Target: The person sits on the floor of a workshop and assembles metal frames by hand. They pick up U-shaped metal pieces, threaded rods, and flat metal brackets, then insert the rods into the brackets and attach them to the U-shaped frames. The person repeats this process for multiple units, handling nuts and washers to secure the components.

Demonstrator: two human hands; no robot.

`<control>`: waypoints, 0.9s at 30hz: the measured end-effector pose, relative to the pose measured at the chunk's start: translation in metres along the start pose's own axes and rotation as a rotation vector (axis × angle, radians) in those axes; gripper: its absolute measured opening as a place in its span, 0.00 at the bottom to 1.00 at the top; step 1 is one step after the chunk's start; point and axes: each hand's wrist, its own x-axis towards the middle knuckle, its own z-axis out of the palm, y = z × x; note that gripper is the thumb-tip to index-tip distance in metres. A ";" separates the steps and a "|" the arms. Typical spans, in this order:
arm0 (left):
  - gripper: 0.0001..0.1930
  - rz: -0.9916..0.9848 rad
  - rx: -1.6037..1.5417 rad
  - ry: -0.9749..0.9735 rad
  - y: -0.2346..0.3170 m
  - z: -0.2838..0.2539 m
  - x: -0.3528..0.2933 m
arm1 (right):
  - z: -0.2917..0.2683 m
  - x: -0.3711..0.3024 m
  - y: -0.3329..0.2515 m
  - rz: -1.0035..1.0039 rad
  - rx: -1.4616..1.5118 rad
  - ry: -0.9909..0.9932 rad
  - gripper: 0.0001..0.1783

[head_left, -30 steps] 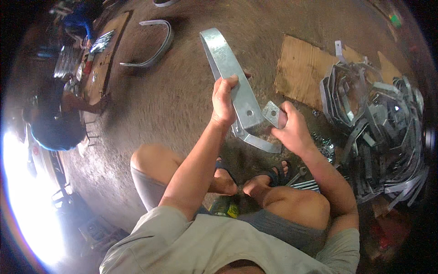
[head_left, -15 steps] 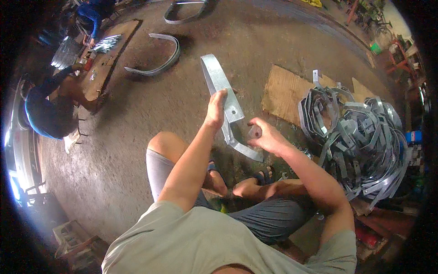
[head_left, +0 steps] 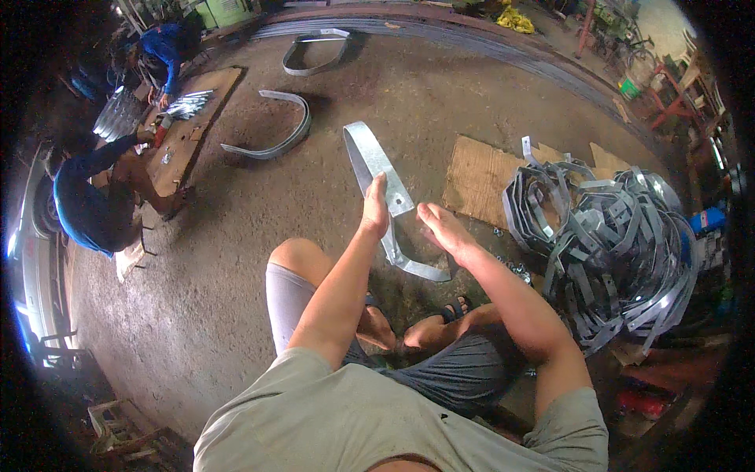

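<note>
Clasping metal band (head_left: 371,149) in left hand (head_left: 376,207), right hand (head_left: 448,232) (earlier curled) straighter

Dim workshop, rough brown-grey concrete floor (head_left: 197,315), scuffed.
Left of the left hand (head_left: 376,208): whitish sheen on the concrete, then a white vehicle (head_left: 38,259) at the dark rim of view. Far ahead of the right hand (head_left: 447,230): long grey bars (head_left: 314,23) laid along the floor's edge, yellow heap (head_left: 515,17) just beyond. Ahead and right of that hand: red frame (head_left: 668,104), pale wall (head_left: 664,31) brightly lit behind.
</note>
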 end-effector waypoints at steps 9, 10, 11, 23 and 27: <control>0.21 -0.005 -0.139 -0.104 0.004 0.018 -0.022 | 0.009 0.003 -0.009 0.039 0.079 -0.091 0.23; 0.20 0.002 -0.158 -0.084 0.005 0.025 -0.026 | 0.008 0.003 -0.004 0.004 0.123 -0.086 0.22; 0.27 -0.010 -0.098 -0.068 -0.005 0.020 -0.019 | 0.006 0.004 0.000 0.012 0.144 -0.079 0.22; 0.35 0.069 -0.080 -0.258 -0.038 0.021 -0.081 | 0.014 0.006 -0.013 0.031 0.411 -0.159 0.19; 0.31 0.117 -0.164 -0.126 -0.026 0.039 -0.094 | 0.017 0.008 -0.005 0.066 0.459 -0.165 0.18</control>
